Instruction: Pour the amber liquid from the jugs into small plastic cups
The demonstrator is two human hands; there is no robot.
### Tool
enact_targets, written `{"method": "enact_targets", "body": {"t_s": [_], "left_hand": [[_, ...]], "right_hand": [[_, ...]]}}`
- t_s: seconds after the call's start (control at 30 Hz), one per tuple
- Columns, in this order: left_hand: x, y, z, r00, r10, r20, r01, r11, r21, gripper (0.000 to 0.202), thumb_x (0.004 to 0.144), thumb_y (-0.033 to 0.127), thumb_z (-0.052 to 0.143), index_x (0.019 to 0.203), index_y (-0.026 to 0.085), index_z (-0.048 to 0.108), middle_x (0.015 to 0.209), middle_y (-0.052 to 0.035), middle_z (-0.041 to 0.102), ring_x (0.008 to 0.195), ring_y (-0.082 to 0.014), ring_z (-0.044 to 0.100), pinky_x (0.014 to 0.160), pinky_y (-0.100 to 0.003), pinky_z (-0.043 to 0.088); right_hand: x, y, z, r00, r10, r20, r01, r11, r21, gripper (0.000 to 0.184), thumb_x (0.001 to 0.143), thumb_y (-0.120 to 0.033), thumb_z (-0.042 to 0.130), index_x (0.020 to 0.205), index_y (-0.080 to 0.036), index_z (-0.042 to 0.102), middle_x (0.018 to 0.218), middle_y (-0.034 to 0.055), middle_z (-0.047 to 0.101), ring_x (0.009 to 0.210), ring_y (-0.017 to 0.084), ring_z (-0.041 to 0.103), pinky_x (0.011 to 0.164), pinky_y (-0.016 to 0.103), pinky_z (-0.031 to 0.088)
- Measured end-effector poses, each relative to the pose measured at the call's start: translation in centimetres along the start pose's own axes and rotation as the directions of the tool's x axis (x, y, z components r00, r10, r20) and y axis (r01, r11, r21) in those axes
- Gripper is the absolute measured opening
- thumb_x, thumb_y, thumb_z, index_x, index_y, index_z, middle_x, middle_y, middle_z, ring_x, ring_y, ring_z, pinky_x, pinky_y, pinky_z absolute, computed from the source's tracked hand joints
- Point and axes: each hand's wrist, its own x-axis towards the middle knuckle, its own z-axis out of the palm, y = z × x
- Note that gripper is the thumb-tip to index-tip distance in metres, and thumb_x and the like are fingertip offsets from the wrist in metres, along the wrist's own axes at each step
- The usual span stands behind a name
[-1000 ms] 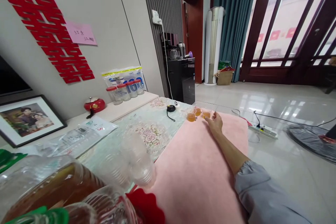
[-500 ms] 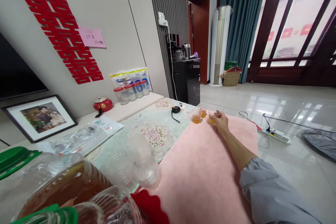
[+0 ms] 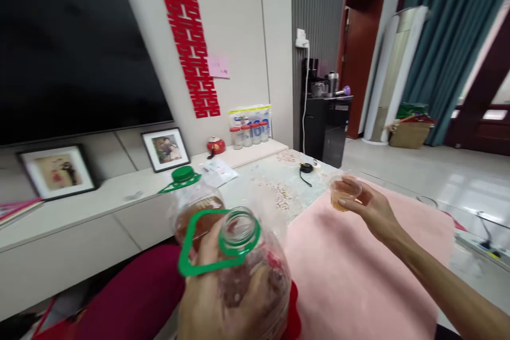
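Grip status: right hand (image 3: 374,213) closes its fingers round a small cup (image 3: 345,193) of amber liquid, upright over the pink cloth (image 3: 338,276). Left hand (image 3: 221,303) clasps the clear jug (image 3: 275,271), open mouth (image 3: 239,229) upward. Cup lies right of and beyond that mouth, probably slightly higher.

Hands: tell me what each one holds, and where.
Right hand holds a cup by its side; left hand grips the open jug at its shoulder, under the neck.
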Motion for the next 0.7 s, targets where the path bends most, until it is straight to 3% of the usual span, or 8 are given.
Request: {"method": "enact_targets", "body": {"t_s": [0.1, 0.23, 0.33, 0.47, 0.57, 0.7], "left_hand": [[0.5, 0.3, 0.3, 0.999, 0.034, -0.016, -0.033, 0.999, 0.026, 0.055, 0.084, 0.046, 0.06, 0.133, 0.021, 0.058, 0.102, -0.0073, 0.075, 0.105, -0.0294, 0.073, 0.094, -0.045, 0.062], [0.2, 0.9, 0.9, 0.998, -0.011, -0.055, 0.017, 0.993, 0.114, 0.052, 0.078, 0.043, 0.06, 0.126, 0.022, 0.065, 0.101, -0.0097, 0.075, 0.107, -0.035, 0.07, 0.105, -0.061, 0.055], [0.0, 1.2, 1.2, 0.993, -0.04, -0.113, 0.049, 0.995, 0.083, 0.058, 0.073, 0.042, 0.059, 0.126, 0.02, 0.065, 0.109, -0.0144, 0.074, 0.116, -0.0407, 0.067, 0.102, -0.065, 0.055], [-0.2, 0.1, 1.6, 0.992, -0.013, -0.125, 0.021, 0.998, 0.066, 0.063, 0.079, 0.038, 0.061, 0.139, 0.021, 0.057, 0.125, -0.0147, 0.071, 0.128, -0.0374, 0.062, 0.107, -0.06, 0.054], [-0.3, -0.9, 1.9, 0.995, 0.028, -0.099, -0.02, 0.997, 0.08, 0.07, 0.08, 0.036, 0.066, 0.146, 0.023, 0.049, 0.133, -0.0145, 0.066, 0.133, -0.0352, 0.058, 0.112, -0.058, 0.051], [-0.2, -1.0, 1.9, 0.995, 0.05, -0.083, -0.044, 0.996, 0.075, 0.072, 0.082, 0.037, 0.066, 0.149, 0.025, 0.045, 0.138, -0.0158, 0.061, 0.13, -0.0354, 0.06, 0.111, -0.061, 0.05]], "right_hand": [[-1.5, -4.2, 3.0, 0.988, -0.035, 0.153, 0.034, 0.999, 0.01, 0.066, 0.063, -0.042, 0.096, 0.124, -0.03, 0.073, 0.133, 0.012, 0.077, 0.123, 0.037, 0.072, 0.097, 0.055, 0.062], [-2.8, -9.3, 6.6, 0.92, -0.236, 0.314, 0.259, 0.965, -0.032, 0.063, 0.068, -0.039, 0.093, 0.126, -0.032, 0.071, 0.128, 0.0093, 0.079, 0.12, 0.035, 0.075, 0.092, 0.055, 0.066], [-3.3, -12.0, 8.5, 0.823, -0.399, 0.404, 0.459, 0.887, -0.06, 0.059, 0.073, -0.033, 0.089, 0.129, -0.033, 0.069, 0.126, 0.007, 0.079, 0.115, 0.031, 0.077, 0.091, 0.052, 0.066], [-3.5, -14.3, 10.0, 0.682, -0.551, 0.481, 0.684, 0.713, -0.152, 0.058, 0.078, -0.026, 0.084, 0.132, -0.031, 0.065, 0.125, 0.0047, 0.079, 0.113, 0.028, 0.077, 0.097, 0.048, 0.064], [-3.4, -15.2, 10.6, 0.579, -0.62, 0.529, 0.793, 0.578, -0.192, 0.059, 0.079, -0.023, 0.083, 0.135, -0.028, 0.062, 0.124, 0.0046, 0.079, 0.112, 0.026, 0.077, 0.099, 0.046, 0.062], [-3.1, -15.8, 11.0, 0.484, -0.667, 0.567, 0.867, 0.456, -0.203, 0.06, 0.083, -0.022, 0.081, 0.138, -0.025, 0.059, 0.126, 0.0079, 0.077, 0.114, 0.026, 0.075, 0.1, 0.045, 0.062]]}}
